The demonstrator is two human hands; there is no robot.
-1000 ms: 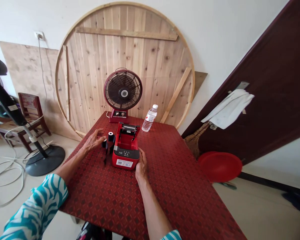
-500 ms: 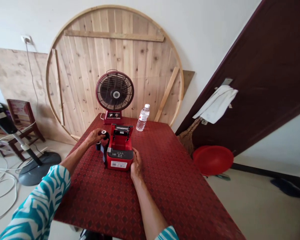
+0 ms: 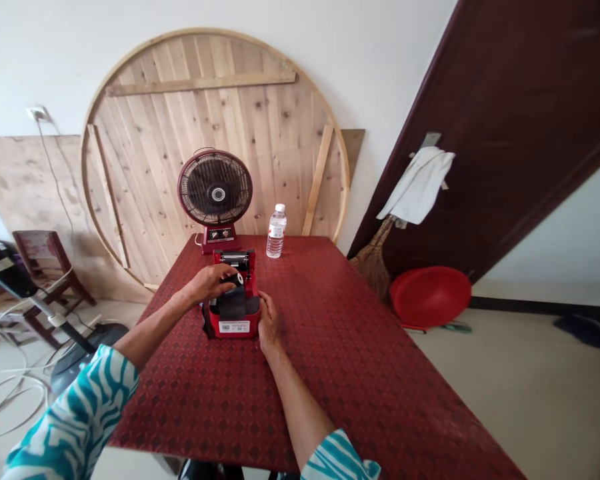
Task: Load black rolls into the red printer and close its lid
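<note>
Red boxy plastic printer with a raised lid point(image 3: 235, 327): stands on the red diamond-patterned tabletop point(image 3: 320, 360), its bay open upward between the two hands.
Roll risk: the small black roll with a pale core end point(image 3: 239, 279) could slip or sit crooked if the pinch loosens or it tilts against a bay wall.
Ribbon risk: the flat dark ribbon point(image 3: 233, 304), draped over the printer's front, could crease, twist or snag on the edge if pulled unevenly.
Printer risk: the body could skid or turn if the side support eases under a push.
Left hand point(image 3: 213, 281): partly closed, thumb and fingers gripping the roll above the bay; whether the roll touches the bay floor cannot be told.
Right hand point(image 3: 269, 321): half open, cupped along the printer's right side, touching without closing round it.
</note>
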